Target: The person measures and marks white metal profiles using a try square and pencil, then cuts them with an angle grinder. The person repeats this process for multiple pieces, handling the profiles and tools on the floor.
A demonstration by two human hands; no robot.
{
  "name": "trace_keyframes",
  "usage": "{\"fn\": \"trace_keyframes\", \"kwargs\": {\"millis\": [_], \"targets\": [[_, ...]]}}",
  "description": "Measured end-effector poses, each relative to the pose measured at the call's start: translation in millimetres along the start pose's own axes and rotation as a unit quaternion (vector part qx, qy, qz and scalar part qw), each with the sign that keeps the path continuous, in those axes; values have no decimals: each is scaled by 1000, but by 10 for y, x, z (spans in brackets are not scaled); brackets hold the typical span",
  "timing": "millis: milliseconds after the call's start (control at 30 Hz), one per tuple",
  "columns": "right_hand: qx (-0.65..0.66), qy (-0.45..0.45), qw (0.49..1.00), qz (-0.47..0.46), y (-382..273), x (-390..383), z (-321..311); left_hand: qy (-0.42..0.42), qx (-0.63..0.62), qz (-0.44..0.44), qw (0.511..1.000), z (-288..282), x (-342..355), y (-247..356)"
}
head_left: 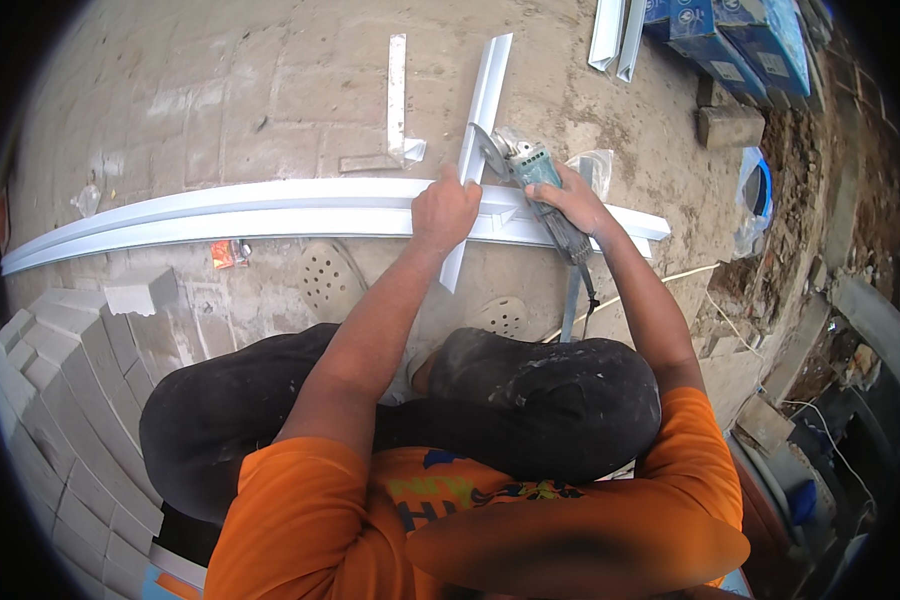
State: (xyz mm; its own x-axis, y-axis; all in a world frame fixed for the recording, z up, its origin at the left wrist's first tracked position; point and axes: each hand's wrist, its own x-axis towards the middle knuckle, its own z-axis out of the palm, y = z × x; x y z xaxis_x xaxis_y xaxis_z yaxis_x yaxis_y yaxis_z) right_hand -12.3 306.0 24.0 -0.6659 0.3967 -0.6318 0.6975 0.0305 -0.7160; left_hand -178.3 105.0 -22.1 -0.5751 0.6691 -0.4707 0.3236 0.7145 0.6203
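Note:
My left hand (444,212) grips a short white profile strip (490,75) lying crosswise over long white profiles (220,212). My right hand (568,203) holds a teal and grey angle grinder (535,170), whose disc (488,150) is at the short strip just above my left hand. Whether the disc touches it or is spinning, I cannot tell. A flat ruler-like strip (397,95) lies on the paving above the profiles.
Grey blocks (70,390) are stacked at left. Blue boxes (760,45) and more profiles (607,30) lie at upper right. Cords (660,290) cross the paving beside broken ground at right. Sandals (325,280) sit near my knees.

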Motion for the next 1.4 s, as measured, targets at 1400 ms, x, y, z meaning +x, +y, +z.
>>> {"fn": "trace_keyframes", "kwargs": {"millis": [1400], "targets": [[698, 629, 343, 10, 2586, -5283, 3517, -154, -348, 35, 924, -958, -280, 775]]}}
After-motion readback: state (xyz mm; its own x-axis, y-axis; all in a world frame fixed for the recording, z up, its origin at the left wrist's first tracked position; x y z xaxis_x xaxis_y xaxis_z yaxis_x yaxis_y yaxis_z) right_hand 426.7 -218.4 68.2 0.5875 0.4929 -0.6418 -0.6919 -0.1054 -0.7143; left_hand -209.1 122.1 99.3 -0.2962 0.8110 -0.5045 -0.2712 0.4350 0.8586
